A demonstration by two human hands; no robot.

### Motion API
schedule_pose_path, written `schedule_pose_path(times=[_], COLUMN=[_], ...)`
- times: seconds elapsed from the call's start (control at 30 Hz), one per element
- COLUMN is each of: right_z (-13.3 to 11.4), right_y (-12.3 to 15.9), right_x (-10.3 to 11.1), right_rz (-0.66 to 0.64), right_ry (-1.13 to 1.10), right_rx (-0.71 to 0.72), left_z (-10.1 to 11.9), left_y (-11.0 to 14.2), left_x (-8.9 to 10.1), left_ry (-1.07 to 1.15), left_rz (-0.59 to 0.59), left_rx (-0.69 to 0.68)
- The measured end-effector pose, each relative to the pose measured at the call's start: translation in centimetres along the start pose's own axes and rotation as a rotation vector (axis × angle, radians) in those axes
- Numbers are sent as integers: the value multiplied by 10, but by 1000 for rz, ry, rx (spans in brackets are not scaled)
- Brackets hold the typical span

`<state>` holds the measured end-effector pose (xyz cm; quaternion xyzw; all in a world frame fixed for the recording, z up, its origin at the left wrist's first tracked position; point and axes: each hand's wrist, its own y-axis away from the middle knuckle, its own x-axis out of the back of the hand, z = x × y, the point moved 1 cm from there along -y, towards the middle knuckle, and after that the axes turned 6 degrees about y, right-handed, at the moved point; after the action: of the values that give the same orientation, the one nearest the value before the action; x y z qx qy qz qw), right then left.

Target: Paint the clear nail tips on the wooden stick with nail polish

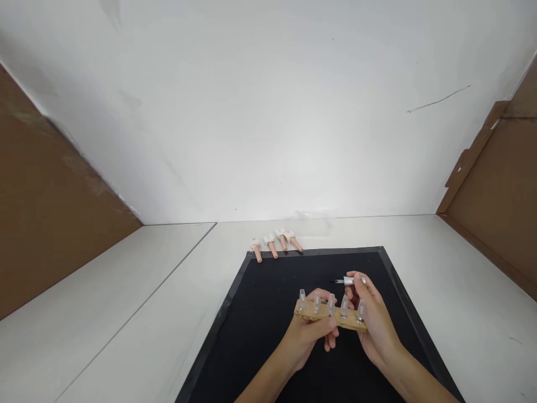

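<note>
My left hand point(305, 336) is closed around a tan cardboard strip point(351, 321), its thumb on the near edge and its fingers behind. Several clear false nail tips point(331, 303) stand upright in a row along the strip on small shiny mounts. Pinched in my right hand point(375, 318) is a nail polish brush point(349, 280) with a silver handle. Its thin dark tip points left, above and behind the nail tips and apart from them. The strip's right end overlaps my right palm in view; whether they touch, I cannot tell.
Under both hands lies a black mat point(260, 308) with taped edges. Several flesh-coloured practice fingers point(271, 249) with white ends rest across its far left edge. A clear plastic piece point(308, 225) lies by the white wall. Brown cardboard panels point(499, 184) stand at both sides.
</note>
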<state>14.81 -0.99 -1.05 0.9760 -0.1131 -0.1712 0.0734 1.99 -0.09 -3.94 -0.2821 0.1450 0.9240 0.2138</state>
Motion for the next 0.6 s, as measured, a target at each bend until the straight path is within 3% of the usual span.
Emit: schedule_pose_path(times=[0.1, 0.2, 0.43, 0.6], right_z=[-1, -2, 4, 17], right_y=[3, 1, -21, -24], right_x=[-3, -1, 11, 8], right_rz=[15, 7, -63, -244], right_ry=[-62, -36, 449, 630], right_rx=[-76, -62, 205, 297], left_z=[0, 4, 22, 31], left_y=[1, 2, 6, 6], left_x=[-5, -5, 7, 16], left_ry=[16, 9, -49, -68], left_rz=[-11, 26, 153, 185], left_rx=[14, 10, -125, -204])
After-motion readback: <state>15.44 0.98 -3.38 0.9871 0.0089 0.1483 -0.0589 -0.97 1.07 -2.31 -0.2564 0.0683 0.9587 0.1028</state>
